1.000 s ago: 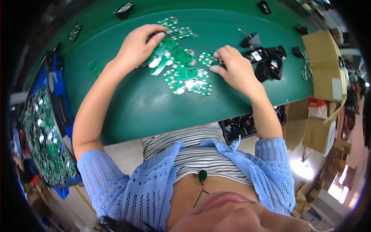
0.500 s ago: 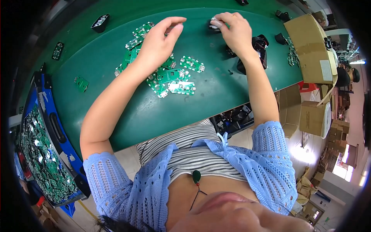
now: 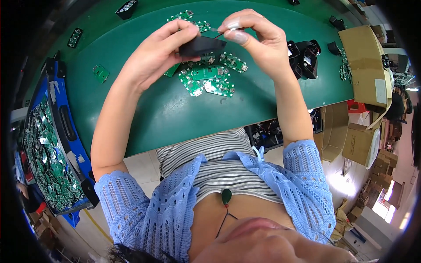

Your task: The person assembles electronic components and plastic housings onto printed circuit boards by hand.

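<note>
The left hand [image 3: 160,50] has its grip closed around a black housing [image 3: 199,46], thumb on top, held above the far middle of the green desk [image 3: 166,127]. The right hand [image 3: 258,39] is just to the right of it, its grip narrow: thumb and forefinger pinch a thin wire [image 3: 217,36] by the housing's right end; the wire's exact end is too small to make out. Green circuit boards [image 3: 206,73] lie overlapping below and beyond the housing, partly hidden by it. 1 loose board [image 3: 101,73] rests well apart on the left. Right of the right hand sits a cluster of black housings [image 3: 309,61]. At the desk's left stands a blue crate [image 3: 62,90] full of boards; on the right, an open cardboard box [image 3: 362,65].
</note>
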Available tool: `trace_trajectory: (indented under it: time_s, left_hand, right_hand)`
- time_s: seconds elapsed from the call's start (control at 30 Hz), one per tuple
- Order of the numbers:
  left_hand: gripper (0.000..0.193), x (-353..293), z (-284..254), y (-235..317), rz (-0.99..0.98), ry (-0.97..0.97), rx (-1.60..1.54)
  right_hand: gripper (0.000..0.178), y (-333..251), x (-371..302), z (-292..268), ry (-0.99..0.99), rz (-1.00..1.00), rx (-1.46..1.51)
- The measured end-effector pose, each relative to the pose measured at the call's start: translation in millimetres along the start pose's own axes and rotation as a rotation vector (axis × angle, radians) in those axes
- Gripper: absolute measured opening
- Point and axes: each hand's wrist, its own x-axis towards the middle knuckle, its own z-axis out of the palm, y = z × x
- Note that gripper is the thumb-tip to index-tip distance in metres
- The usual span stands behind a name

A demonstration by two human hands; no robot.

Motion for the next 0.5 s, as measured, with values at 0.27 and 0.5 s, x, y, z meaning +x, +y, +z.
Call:
trace_trajectory:
  time_s: [0.27,0.5]
  left_hand:
    - [0.044,-35.4,-9.5,-34.2,0.257,0.207,0.578]
    - [0.020,-46.3,-5.0,-37.0,0.590,0.205,1.225]
  right_hand:
    - [0.030,-9.3,-23.7,12.6,-0.108,0.106,-0.891]
    - [0.032,-11.9,-70.3,11.5,-0.131,0.383,-1.112]
